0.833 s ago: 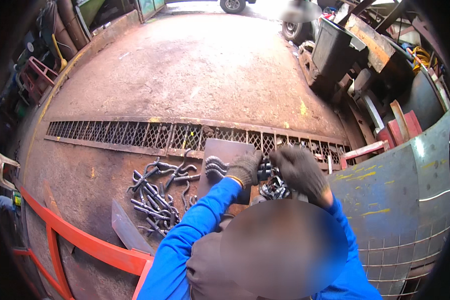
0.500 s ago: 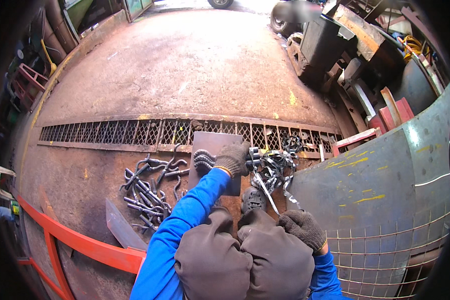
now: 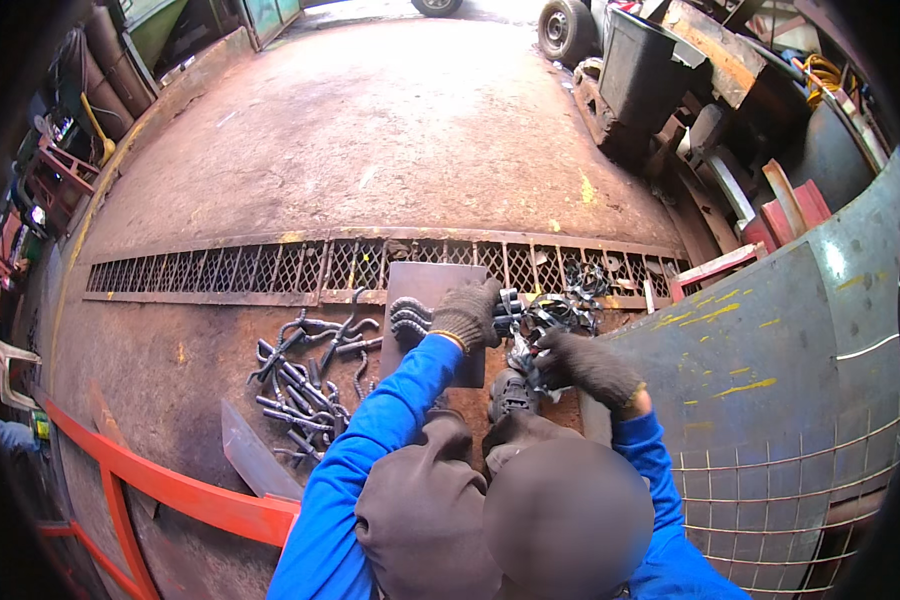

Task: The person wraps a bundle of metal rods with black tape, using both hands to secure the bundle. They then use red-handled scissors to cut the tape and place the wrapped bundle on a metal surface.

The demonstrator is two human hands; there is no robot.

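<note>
My left hand (image 3: 467,313), in a dark knit glove, is wrapped around a bundle of short bent metal rods (image 3: 410,318). The bundle lies across a flat metal plate (image 3: 437,280); its wavy ends show left of the glove and its round dark ends right of it. My right hand (image 3: 592,368), gloved alike, is closed on thin shiny strips at the near side of a tangle of strips (image 3: 560,312). Its fingertips are partly hidden among them. A loose pile of similar rods (image 3: 305,395) lies on the floor to the left.
A grated drain (image 3: 220,270) crosses the floor beyond the plate. An orange-red metal frame (image 3: 185,492) stands at the near left. Large grey sheet metal (image 3: 730,350) and wire mesh (image 3: 770,500) are on the right, with a black bin (image 3: 635,75) and scrap farther back.
My right hand has moved forward and left, from beside my knee to the tangle of strips. My left hand stays on the rod bundle.
</note>
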